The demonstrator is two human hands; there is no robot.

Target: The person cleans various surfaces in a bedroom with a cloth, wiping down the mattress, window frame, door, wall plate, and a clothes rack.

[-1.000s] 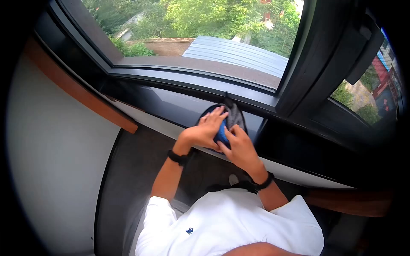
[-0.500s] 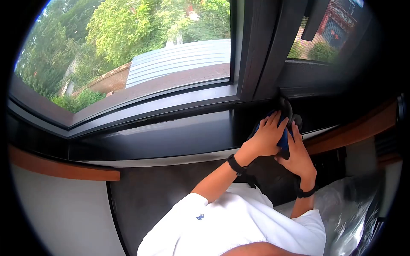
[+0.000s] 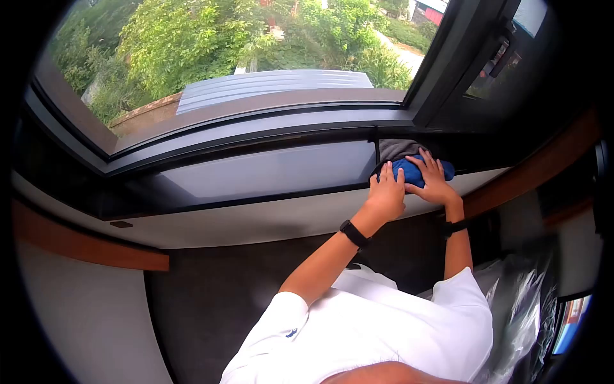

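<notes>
A blue and grey cloth (image 3: 422, 173) lies on the dark glossy window sill (image 3: 275, 171), near its right part. The grey side shows at the back and the blue side toward me. My left hand (image 3: 387, 194) rests with stretched fingers on the cloth's near left edge. On the right part of the blue side, my right hand (image 3: 435, 182) lies with its fingers spread. Neither hand is wrapped round the cloth. What is under the fingertips is hidden.
Behind the sill runs the window frame (image 3: 268, 125), with a handle (image 3: 502, 48) at the right. Wooden trim (image 3: 89, 240) edges the wall at the left. Clear plastic sheeting (image 3: 521, 320) covers something at the lower right.
The cloth was bunched under my hands and now lies more spread, showing blue and grey. My hands have moved apart slightly, and the view has shifted.
</notes>
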